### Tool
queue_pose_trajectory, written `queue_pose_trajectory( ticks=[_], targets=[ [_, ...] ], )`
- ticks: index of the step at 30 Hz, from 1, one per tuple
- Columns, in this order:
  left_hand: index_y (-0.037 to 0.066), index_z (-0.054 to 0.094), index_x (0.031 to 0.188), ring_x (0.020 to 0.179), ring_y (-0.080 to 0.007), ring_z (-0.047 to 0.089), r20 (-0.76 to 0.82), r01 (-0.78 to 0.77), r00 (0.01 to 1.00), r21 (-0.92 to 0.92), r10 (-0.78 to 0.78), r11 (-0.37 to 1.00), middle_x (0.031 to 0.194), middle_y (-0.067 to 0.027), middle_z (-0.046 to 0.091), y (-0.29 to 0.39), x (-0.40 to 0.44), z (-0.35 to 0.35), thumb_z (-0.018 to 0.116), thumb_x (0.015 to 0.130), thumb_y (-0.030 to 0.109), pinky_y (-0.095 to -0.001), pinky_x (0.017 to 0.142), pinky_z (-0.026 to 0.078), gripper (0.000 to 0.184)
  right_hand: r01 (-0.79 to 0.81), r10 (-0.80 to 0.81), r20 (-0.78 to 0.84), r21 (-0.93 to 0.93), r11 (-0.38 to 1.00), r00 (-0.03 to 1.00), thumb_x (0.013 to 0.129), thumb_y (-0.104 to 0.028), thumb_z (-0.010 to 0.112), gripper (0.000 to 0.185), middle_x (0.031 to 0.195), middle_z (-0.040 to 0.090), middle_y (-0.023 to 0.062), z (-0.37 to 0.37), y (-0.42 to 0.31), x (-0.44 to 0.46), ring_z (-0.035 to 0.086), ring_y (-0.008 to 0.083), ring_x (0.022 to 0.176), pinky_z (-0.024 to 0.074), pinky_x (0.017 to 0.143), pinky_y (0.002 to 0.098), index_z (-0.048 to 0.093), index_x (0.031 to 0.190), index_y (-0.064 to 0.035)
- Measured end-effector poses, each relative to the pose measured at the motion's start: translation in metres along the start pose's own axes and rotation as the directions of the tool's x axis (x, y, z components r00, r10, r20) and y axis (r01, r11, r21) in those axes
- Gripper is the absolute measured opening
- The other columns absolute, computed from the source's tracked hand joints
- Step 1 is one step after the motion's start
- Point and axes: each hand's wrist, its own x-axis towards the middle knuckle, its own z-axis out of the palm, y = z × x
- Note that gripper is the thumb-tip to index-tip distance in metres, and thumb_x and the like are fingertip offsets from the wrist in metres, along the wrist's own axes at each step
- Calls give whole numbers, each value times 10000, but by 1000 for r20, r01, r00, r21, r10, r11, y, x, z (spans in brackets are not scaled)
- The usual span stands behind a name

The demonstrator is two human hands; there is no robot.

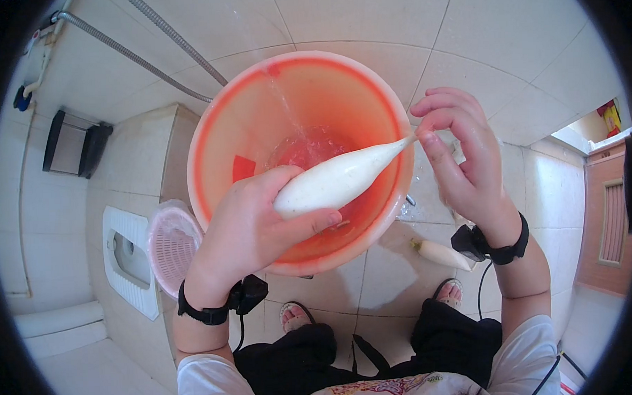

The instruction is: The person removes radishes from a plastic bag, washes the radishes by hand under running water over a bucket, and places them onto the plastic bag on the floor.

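My left hand [251, 224] is wrapped round the thick end of a white daikon radish [346, 177], which lies slantwise over the mouth of a big orange-pink bucket [219, 121]. At the radish's thin root tip, the thumb and fingers of my right hand [464, 147] are pinched together, just past the bucket's right rim. A thin stream of water [285, 104] falls into the bucket, where water splashes at the bottom. Much of the inside is hidden behind the radish and my left hand.
A second daikon [441, 254] lies on the tiled floor near my right foot. To the left stand a pink plastic basket [173, 248] and a squat toilet [129, 260]. Metal hoses [133, 54] run behind the bucket. Wooden panelling [604, 219] is at far right.
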Motion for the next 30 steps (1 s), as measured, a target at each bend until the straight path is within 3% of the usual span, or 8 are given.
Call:
queue_pose_trajectory(
  ticks=[4,10,12,19,22,25,28,30],
  targets=[
    [-17,667,1156,937,-168,655,-11,-1,1000,-14,1,1000,1009,-104,706,-3,0,1,858,811,197,-318,832,525,449,100,-91,82,-112,989,992,859,-87,736,118,1160,683,82,2,-11,4,556,348,1186,461,995,447,694,969,-74],
    [-6,678,1134,902,-202,682,-74,-23,997,73,28,997,973,-128,715,-3,-2,0,854,808,224,-327,823,534,436,-18,21,135,-25,1000,991,830,-146,784,198,1173,698,74,18,-5,0,535,343,1223,465,997,454,779,1028,-155],
    [7,688,1121,886,-214,691,-74,-43,996,144,54,989,957,-131,718,-8,-2,0,855,803,240,-335,808,537,428,-91,76,166,86,992,983,855,-142,763,141,1118,711,82,19,-4,2,554,350,1205,464,1001,452,756,989,-99],
    [13,694,1127,883,-283,709,-131,-55,987,280,95,958,959,-163,719,-8,-9,-16,846,798,315,-361,795,546,471,-203,191,104,114,973,976,921,-139,697,148,974,683,135,36,-5,16,592,354,1052,472,927,434,676,856,-7],
    [18,693,1151,902,-315,715,-205,63,978,425,29,903,975,-185,723,-14,-7,-28,819,812,365,-377,804,548,501,-220,205,122,124,968,971,932,-161,684,168,942,665,145,35,-2,28,584,354,1001,474,883,439,667,881,-2],
    [21,687,1171,930,-336,715,-238,144,969,353,-60,924,1008,-192,730,-24,3,-42,798,821,396,-391,814,548,526,-164,149,222,47,985,963,932,-184,685,175,1020,683,152,32,1,52,591,357,1057,478,923,433,671,935,-9],
    [34,686,1192,958,-359,708,-268,133,963,405,-22,904,1029,-202,727,-38,18,-52,788,828,397,-406,837,546,524,-62,67,213,-31,998,975,911,-206,711,207,1110,692,159,40,11,71,594,355,1120,469,990,427,693,1014,-27],
    [72,715,1160,949,-339,704,-264,79,964,384,27,920,1007,-163,739,-50,29,-56,749,830,498,-425,816,551,540,-80,85,314,-29,996,946,873,-228,748,266,1196,685,161,48,13,80,584,357,1180,459,1038,440,719,1061,-42]
  ],
)
